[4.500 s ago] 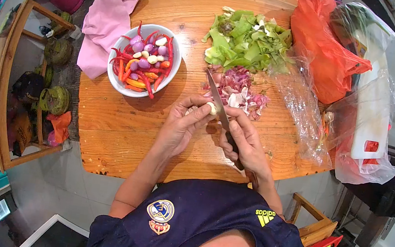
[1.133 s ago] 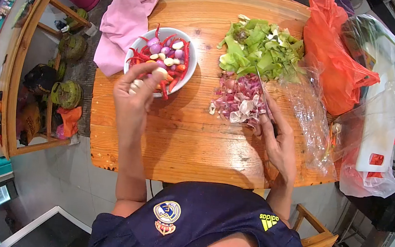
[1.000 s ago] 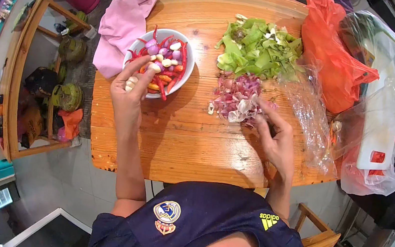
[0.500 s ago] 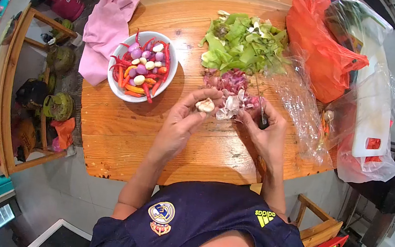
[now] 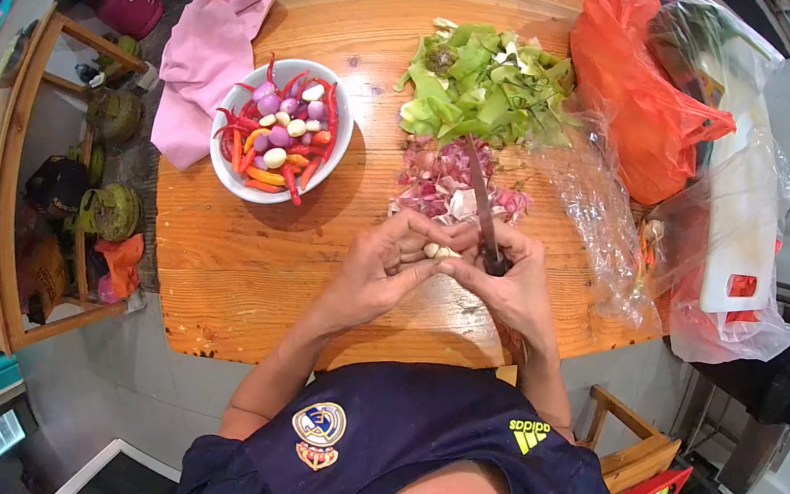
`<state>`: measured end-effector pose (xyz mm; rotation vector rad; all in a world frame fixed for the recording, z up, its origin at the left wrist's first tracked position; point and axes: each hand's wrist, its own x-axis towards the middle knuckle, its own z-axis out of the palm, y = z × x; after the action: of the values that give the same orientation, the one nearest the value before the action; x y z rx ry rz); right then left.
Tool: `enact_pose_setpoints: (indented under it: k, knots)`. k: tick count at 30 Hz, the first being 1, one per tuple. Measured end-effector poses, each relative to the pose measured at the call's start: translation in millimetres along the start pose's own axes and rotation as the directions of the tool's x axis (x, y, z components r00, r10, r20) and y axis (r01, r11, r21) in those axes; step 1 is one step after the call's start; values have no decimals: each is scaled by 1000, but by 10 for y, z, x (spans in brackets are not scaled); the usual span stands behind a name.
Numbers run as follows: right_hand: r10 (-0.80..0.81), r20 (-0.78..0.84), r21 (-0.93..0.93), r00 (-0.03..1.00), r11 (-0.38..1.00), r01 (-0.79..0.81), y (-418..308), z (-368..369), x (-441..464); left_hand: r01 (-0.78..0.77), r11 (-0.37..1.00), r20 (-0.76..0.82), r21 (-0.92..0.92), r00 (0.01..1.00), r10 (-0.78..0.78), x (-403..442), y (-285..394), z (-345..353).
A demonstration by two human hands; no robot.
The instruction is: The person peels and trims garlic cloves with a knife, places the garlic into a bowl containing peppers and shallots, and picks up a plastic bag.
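Observation:
My left hand (image 5: 381, 263) is closed around pale garlic (image 5: 439, 251), with the thumb and fingertips pinching it. My right hand (image 5: 509, 281) meets it there, its thumb touching the garlic. In the same hand a knife (image 5: 484, 199) is held by its dark handle, the blade pointing away from me over the peels. Just beyond both hands lies a heap of purple onion skins and papery garlic peel (image 5: 430, 176). To the left stands a white bowl (image 5: 336, 170) of red and orange chillies, peeled shallots and garlic cloves.
Green vegetable trimmings (image 5: 489, 83) are piled at the back of the wooden table (image 5: 239, 276). On the right are a red plastic bag (image 5: 633, 99), crinkled clear plastic (image 5: 600, 225) and a white cutting board (image 5: 745, 236). A pink cloth (image 5: 203, 68) lies at the left edge.
Both hands have drawn nearer to me and come together at the garlic. The papery peel near my right hand now lies on the heap, and the knife blade has swung leftward.

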<state>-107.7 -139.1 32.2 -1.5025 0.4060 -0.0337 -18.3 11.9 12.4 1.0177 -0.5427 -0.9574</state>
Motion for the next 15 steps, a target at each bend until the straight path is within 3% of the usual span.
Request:
enact_pose_setpoints:
  k: [4,7,10,15]
  knots:
    - [-87,23,27,996,996,86,61,-2,-19,20,998,68,63,997,-24,-27,39,-52]
    - [-52,55,-65,997,996,56,122,-39,-63,60,998,62,8,996,-61,-61,-13,-85]
    - [115,9,125,993,986,-115,43,-81,-120,80,991,62,-107,995,-73,-76,29,-84]
    - [87,-85,233,993,970,-66,116,-66,-157,-100,980,-155,-172,985,73,3,-19,-86]
